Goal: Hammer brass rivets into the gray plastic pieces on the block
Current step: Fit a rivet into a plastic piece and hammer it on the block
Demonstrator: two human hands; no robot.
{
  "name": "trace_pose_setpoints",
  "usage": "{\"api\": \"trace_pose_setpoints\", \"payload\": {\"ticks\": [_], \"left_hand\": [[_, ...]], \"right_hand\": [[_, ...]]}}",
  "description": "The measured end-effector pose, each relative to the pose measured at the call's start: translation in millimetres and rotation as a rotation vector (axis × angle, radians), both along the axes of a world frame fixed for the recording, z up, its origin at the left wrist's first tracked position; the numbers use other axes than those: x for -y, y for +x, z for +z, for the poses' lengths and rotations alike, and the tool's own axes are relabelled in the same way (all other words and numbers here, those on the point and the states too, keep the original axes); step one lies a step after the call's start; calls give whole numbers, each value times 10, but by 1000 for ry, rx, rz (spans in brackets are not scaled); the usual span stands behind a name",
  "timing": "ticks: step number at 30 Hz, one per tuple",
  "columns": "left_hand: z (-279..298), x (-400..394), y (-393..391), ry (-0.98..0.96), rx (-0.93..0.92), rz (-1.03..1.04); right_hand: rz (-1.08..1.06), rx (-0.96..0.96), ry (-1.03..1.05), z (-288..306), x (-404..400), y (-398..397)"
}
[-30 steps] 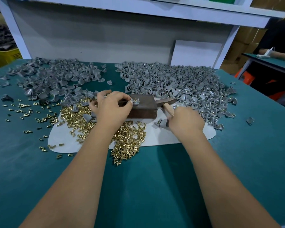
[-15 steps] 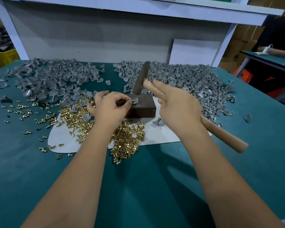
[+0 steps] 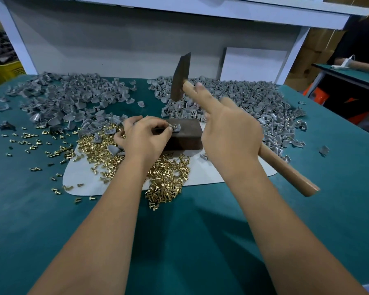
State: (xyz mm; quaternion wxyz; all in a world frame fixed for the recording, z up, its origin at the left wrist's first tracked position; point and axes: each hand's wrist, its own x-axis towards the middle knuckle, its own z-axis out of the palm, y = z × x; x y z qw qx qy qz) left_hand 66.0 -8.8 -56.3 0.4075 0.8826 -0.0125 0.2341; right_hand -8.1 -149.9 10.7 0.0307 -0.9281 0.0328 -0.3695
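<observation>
A dark brown block (image 3: 188, 133) lies on a white mat (image 3: 213, 171) in the middle of the green table. My left hand (image 3: 144, 137) pinches a small gray plastic piece (image 3: 176, 127) with a brass rivet in it against the block's top left edge. My right hand (image 3: 230, 133) grips a wooden-handled hammer (image 3: 285, 167), forefinger stretched along the handle. Its dark metal head (image 3: 180, 76) is raised above and behind the block. A heap of brass rivets (image 3: 166, 177) covers the mat in front of the block and under my left wrist.
A pile of gray plastic pieces (image 3: 62, 101) spreads at the back left, another pile (image 3: 249, 103) at the back right. Loose rivets (image 3: 30, 141) dot the table at left. A white board (image 3: 254, 62) leans on the back wall. A person (image 3: 358, 43) sits at the far right.
My right hand lifted the hammer from beside the block to a raised position, then a little higher. My left hand stayed pinching the piece on the block.
</observation>
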Motion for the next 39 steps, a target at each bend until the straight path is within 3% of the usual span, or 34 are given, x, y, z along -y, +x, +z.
{"api": "trace_pose_setpoints", "payload": {"ticks": [4,8,11,15,25,30,33,39], "left_hand": [[17,-10,-6,-41,-29,-47],[0,-2,11,13,-8,-1],[10,2,2,-26,-25,-8],[-10,5,25,13,1,19],[-3,2,24,20,-27,32],[-9,11,14,50,5,28],[10,9,8,37,-26,37],[64,-25,-5,-56,-97,-78]], "right_hand": [[61,-180,-35,-213,-51,-82],[-22,-22,-28,-199,-107,-137],[0,-123,-131,-278,-101,-90],[-84,-31,-138,-236,-124,-134],[6,-90,-178,-315,-131,-85],[1,84,-122,-303,-101,-102],[55,17,-65,-363,-50,-63],[-155,-112,86,-413,298,119]]}}
